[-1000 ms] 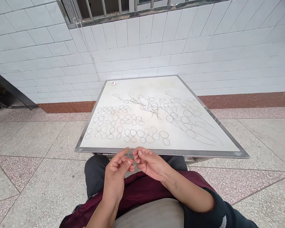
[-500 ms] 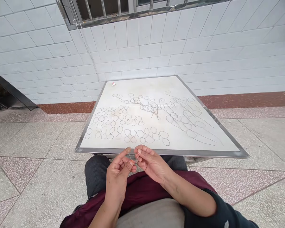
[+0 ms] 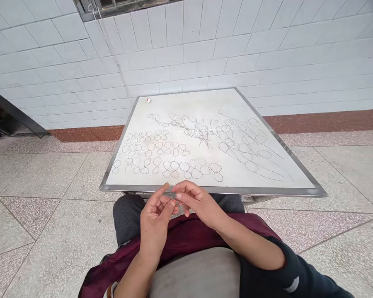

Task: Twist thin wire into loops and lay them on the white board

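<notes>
My left hand [image 3: 158, 212] pinches a thin wire [image 3: 171, 196] between thumb and fingers, just in front of the table's near edge. Against it, my right hand [image 3: 196, 203] closes its thumb and index finger on the same wire. Fingers partly hide the wire, so its full shape cannot be made out. On the white table [image 3: 161, 103] beyond lie several rows of wire pieces bent into double loops [image 3: 215, 172], mostly left and centre. Longer wires with a loop at one end [image 3: 251, 166] spread over the right side, and some overlap in the middle.
A small red and white object [image 3: 148, 101] sits at the table's far left corner. The table has a raised-looking metal rim [image 3: 211, 190] close to my knees. Behind it stands a white tiled wall [image 3: 199, 54] with a hanging cord [image 3: 112, 49].
The view has tilted down a little, so the table appears higher. My right hand has shifted slightly left over the wire, closer to my left fingers.
</notes>
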Demonstrator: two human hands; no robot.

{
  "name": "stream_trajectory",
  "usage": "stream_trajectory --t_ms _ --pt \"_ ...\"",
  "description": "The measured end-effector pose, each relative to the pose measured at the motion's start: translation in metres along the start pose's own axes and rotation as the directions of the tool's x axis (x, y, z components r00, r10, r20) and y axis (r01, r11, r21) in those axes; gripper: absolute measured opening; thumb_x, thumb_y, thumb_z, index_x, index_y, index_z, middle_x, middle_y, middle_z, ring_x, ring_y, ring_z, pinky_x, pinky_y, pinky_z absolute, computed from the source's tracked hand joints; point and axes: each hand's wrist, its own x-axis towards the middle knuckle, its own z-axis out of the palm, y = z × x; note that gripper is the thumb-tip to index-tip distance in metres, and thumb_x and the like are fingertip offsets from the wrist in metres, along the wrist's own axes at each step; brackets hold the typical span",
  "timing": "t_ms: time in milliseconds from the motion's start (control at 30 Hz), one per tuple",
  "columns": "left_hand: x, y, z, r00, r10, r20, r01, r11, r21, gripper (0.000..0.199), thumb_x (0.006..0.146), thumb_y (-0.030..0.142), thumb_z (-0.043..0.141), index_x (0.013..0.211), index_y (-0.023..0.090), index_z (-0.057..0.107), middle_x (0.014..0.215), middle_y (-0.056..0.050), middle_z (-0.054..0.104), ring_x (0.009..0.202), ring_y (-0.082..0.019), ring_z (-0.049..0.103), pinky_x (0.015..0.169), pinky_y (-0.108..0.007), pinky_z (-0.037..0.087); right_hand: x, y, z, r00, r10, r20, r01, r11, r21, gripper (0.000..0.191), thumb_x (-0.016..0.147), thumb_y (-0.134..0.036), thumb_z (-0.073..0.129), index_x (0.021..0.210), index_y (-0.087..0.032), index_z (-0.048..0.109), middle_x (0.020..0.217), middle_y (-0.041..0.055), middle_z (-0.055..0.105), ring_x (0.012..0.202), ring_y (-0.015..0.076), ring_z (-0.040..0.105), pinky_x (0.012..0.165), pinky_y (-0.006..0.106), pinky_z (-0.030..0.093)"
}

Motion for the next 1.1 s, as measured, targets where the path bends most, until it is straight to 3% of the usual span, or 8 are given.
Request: stream_trajectory --t_ms 133,400,900,1100 --pt "0.0 0.001 0.0 0.999 -0.006 0.046 0.007 1.0 -0.017 0.039 0.082 0.028 0.068 0.121 0.026 0.063 0.078 0.003 0.064 0.073 -0.009 0.061 0.077 -0.024 0.05 0.001 -0.001 0.001 0.999 0.024 -0.038 -0.025 0.999 -0.023 0.022 0.086 -0.041 0.063 0.094 -0.02 0.064 0.069 -0.0032 0.059 0.053 0.0079 0.055 0.046 0.02 0.044" --pt "-0.001 0.002 -0.002 0.996 -0.044 0.073 0.053 0.99 -0.128 0.033 0.087 0.031 0.062 0.119 0.022 0.066 0.092 -0.004 0.069 0.08 -0.014 0.064 0.08 -0.029 0.051 0.003 -0.004 -0.002 0.996 -0.002 -0.09 -0.001 0.999 -0.036 0.022 0.08 -0.04 0.068 0.087 -0.02 0.064 0.072 -0.0045 0.057 0.047 0.0047 0.046 0.044 0.02 0.04" --pt "0.005 0.007 -0.003 0.974 -0.182 0.133 0.211 0.942 -0.261 0.037 0.079 0.021 0.071 0.116 0.023 0.067 0.089 -0.002 0.07 0.081 -0.014 0.067 0.083 -0.03 0.054 0.007 0.001 0.0 0.986 -0.047 -0.162 0.042 0.999 -0.034 0.023 0.078 -0.042 0.067 0.084 -0.02 0.063 0.061 -0.0059 0.048 0.048 0.0062 0.035 0.043 0.02 0.028" --pt "0.01 0.007 -0.005 0.958 -0.231 0.168 0.272 0.919 -0.284 0.041 0.075 0.019 0.075 0.115 0.021 0.067 0.088 -0.003 0.07 0.081 -0.014 0.068 0.085 -0.03 0.054 0.007 0.004 0.001 0.991 -0.029 -0.133 0.025 0.999 -0.031 0.025 0.081 -0.045 0.063 0.087 -0.021 0.063 0.062 -0.0056 0.049 0.046 0.0062 0.031 0.044 0.022 0.026"
